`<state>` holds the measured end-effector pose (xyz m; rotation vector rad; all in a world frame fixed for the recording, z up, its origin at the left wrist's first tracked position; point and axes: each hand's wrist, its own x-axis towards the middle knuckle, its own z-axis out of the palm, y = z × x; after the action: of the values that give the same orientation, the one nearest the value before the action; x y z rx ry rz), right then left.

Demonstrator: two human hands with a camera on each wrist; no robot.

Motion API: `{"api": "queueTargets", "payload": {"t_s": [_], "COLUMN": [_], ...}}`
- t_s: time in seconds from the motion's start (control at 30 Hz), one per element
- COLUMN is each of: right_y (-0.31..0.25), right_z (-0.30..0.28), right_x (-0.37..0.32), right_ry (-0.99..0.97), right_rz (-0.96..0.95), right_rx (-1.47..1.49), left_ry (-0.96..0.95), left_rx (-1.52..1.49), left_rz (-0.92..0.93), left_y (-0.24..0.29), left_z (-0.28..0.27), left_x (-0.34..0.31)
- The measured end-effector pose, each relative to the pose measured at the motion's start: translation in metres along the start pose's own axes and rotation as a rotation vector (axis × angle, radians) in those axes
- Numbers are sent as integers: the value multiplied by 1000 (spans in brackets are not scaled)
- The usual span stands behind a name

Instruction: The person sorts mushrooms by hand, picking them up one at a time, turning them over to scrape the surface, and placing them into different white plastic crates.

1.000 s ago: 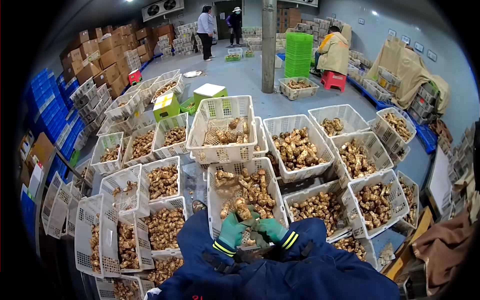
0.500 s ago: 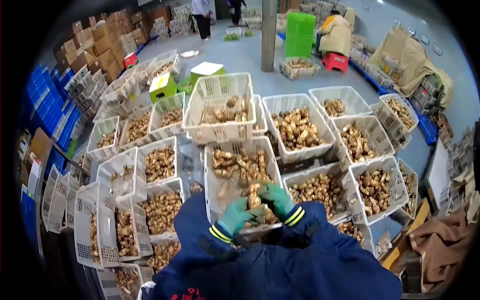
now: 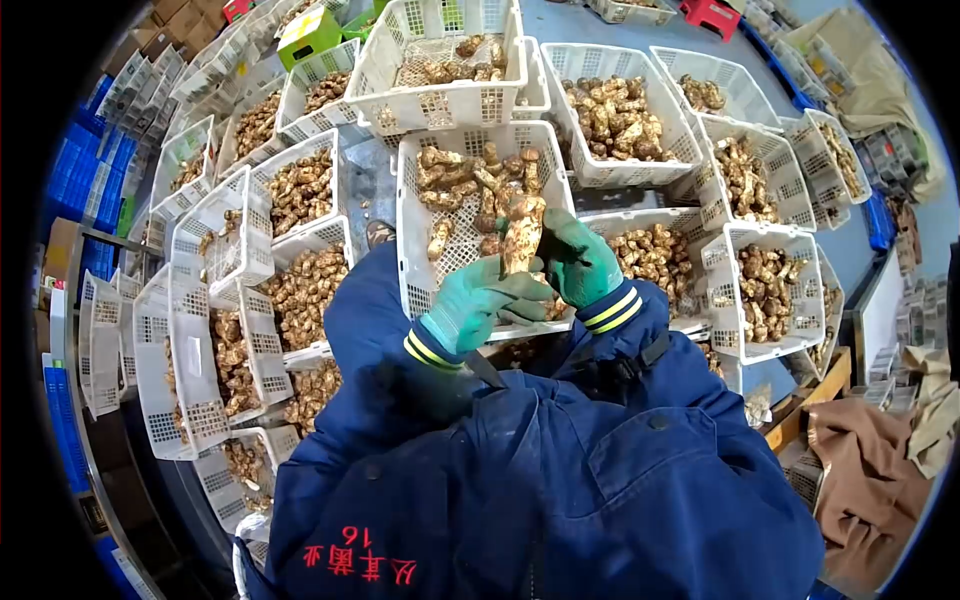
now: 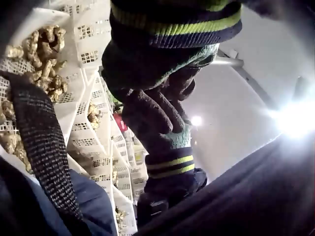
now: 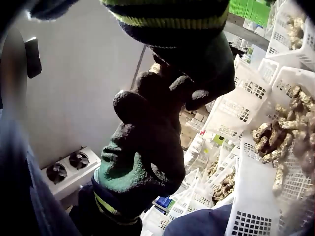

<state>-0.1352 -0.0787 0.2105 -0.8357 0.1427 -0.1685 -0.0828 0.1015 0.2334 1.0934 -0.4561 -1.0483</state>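
Note:
A long mushroom (image 3: 522, 234) with a pale, brown-flecked stem stands nearly upright between both hands, above a white perforated crate (image 3: 411, 255). My left hand (image 3: 482, 298), in a green glove with dark fingers, grips its lower end. From the other side my right hand (image 3: 582, 262), gloved alike, holds it with curled fingers. Only a sliver of the mushroom shows between the gloves in the right wrist view; in the left wrist view the left hand (image 4: 152, 66) and right hand (image 4: 157, 115) hide it. More mushrooms (image 3: 450, 175) lie in the crate's far part.
White crates of mushrooms surround me: one stacked crate (image 3: 430, 105) ahead, others at right (image 3: 740, 300) and left (image 3: 262, 195). A brown cloth (image 3: 865, 480) hangs at the lower right. A green box (image 3: 310, 40) and a red stool (image 3: 712, 15) stand farther off.
The head view has tipped downward, so the people at the back have left it. Both hands have raised the mushroom from low over the crate's near end, and it now points upward.

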Motion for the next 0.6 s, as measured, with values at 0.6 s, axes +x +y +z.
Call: {"api": "queueTargets", "payload": {"t_s": [0.6], "right_y": [-10], "right_z": [-39], "right_x": [3], "right_ry": [70], "right_rz": [48], "right_rx": [-86], "left_ry": [596], "left_rx": [288], "left_rz": [135], "left_y": [18], "left_z": [-113], "left_x": [12]}}
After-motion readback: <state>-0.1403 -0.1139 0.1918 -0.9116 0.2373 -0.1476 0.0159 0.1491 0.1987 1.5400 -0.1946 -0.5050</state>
